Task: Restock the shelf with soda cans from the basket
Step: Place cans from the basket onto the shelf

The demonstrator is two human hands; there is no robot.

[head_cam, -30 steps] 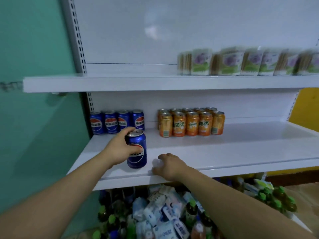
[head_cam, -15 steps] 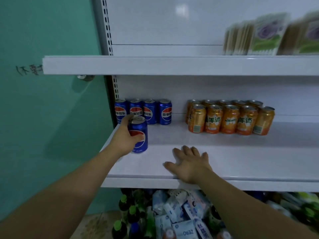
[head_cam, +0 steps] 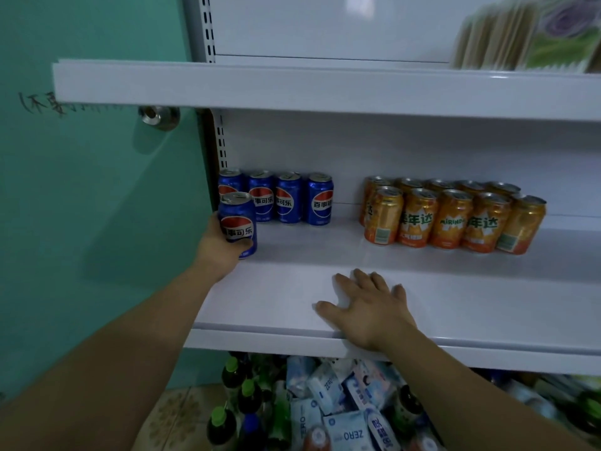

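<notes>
My left hand [head_cam: 216, 247] grips a blue cola can [head_cam: 238, 222] standing at the far left of the white middle shelf [head_cam: 455, 307], just in front of the leftmost can in a row of several blue cola cans [head_cam: 289, 197] at the back. Right of them stands a block of several orange soda cans [head_cam: 452, 216]. My right hand [head_cam: 366, 307] rests flat, fingers spread, on the shelf's front part. No basket is in view.
An upper shelf [head_cam: 325, 89] overhangs the cans and carries blurred packets [head_cam: 533, 34] at the right. A green wall [head_cam: 81, 190] with a metal knob [head_cam: 159, 116] borders the left. Below the shelf lie green-capped bottles [head_cam: 234, 405] and blue-white packs [head_cam: 344, 418].
My left hand has carried the blue can back and left until it stands right before the back row. My right hand has flattened on the shelf front. The view has moved closer.
</notes>
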